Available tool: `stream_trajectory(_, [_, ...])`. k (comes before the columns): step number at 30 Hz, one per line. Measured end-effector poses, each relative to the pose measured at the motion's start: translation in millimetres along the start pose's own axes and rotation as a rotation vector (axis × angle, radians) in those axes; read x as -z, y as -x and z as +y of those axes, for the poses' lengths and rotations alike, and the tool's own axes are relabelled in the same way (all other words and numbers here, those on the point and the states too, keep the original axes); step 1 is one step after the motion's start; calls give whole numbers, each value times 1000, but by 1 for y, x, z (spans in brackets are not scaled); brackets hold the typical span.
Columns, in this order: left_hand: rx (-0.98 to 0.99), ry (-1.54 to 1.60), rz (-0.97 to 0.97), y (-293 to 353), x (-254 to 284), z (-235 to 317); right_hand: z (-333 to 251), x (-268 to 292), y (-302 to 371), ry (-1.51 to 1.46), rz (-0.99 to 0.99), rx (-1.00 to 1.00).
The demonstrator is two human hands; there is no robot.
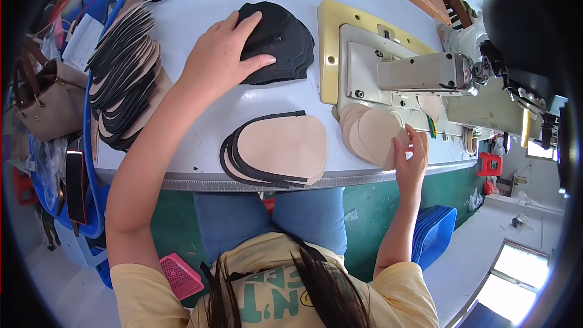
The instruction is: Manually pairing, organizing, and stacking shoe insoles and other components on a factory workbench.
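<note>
My left hand [220, 54] lies at the left edge of a stack of black rounded pieces [284, 45], thumb and forefinger spread apart on the top one. At the right, my right hand [413, 157] pinches the edge of a beige oval piece [378, 133] between thumb and fingers. That piece lies on a fanned pile of similar beige ovals [352, 123]. Between my hands, near the table's front edge, rests a staggered stack of beige pieces with black edging [282, 146]; neither hand touches it.
A sewing machine [422, 73] on a yellow-framed plate [328, 54] occupies the right of the white table [200, 140]. Fanned black-and-beige pieces [124, 79] lie at the left, beside a blue bin [100, 200] and a handbag [51, 94]. A metal ruler strip [206, 183] lines the front edge.
</note>
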State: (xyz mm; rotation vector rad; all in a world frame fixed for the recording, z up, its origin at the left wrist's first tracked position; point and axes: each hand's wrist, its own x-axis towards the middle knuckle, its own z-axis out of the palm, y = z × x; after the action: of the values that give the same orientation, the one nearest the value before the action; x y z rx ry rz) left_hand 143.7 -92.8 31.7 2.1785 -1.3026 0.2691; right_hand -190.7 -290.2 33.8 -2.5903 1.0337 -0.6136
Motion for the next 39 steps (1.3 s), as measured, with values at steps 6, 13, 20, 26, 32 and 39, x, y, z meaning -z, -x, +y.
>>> stream_trajectory(6, [-168, -165, 125, 19, 0, -2, 3, -10, 1, 4, 198, 107])
stream_trajectory(13, [-459, 41, -162, 96, 29, 69, 2, 13, 1, -640, 234, -92])
stream_trajectory(20, [-334, 157, -39, 145, 33, 65, -58, -14, -7, -949, -187, -315])
stream_trajectory(26, [-249, 89, 30, 159, 17, 67, -108, -40, -17, -1052, -359, -290])
stream_trajectory(32, [-247, 48, 48, 161, 15, 67, -116, -47, -16, -1016, -420, -286])
stream_trajectory(39, [-240, 59, 66, 165, 14, 67, -118, -50, -10, -982, -413, -273])
